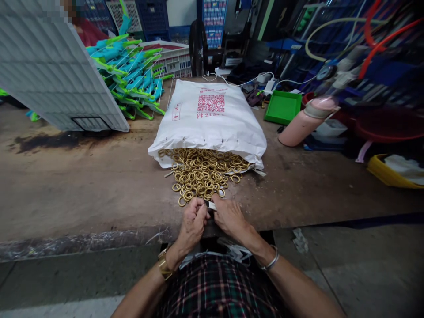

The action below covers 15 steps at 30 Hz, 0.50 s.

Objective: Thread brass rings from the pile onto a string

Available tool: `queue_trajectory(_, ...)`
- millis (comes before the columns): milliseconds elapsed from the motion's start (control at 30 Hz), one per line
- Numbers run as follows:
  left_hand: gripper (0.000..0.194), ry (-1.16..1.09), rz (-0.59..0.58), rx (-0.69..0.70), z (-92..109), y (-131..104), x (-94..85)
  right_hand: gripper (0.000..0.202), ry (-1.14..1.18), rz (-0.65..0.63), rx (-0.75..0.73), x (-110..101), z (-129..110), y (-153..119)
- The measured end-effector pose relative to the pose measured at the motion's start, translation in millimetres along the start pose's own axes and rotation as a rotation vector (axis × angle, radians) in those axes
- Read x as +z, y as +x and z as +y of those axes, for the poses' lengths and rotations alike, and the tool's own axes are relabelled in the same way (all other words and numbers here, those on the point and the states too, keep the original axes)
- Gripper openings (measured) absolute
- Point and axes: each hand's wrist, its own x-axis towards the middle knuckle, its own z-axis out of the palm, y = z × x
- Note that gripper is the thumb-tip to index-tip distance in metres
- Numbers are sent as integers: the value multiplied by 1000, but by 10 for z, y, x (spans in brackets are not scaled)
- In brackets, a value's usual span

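A pile of brass-coloured rings (198, 170) spills from the open mouth of a white woven sack (212, 128) onto the table. Just in front of the pile, at the table's near edge, my two hands meet. The fingers of my left hand (194, 218) are closed in a pinch; whatever they hold is hidden. A small flat tool, pale with a black part (211, 205), sticks out toward the left hand from the closed fingers of my right hand (230, 214). Its exact kind is too small to tell.
A grey ribbed panel (66, 75) stands on the left, with blue-green plastic parts (132, 70) heaped behind it. To the right are a green tray (283, 107), a pink bottle (306, 121) and a yellow basin (394, 172). Another person's sleeve (91, 32) shows at the back left.
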Motion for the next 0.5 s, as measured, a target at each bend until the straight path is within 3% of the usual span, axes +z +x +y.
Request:
queue_trajectory(267,31,-54,-30,-42,124,-183,-16,22,68,84,32,49,96,51)
queue_trajectory(400,33,-221,-76,-85,102,-150,-28,17,409,187,-32,65,143,101)
queue_trajectory(500,36,-324,-54,-97,32,-44,-13,29,716,192,4,73,85,120)
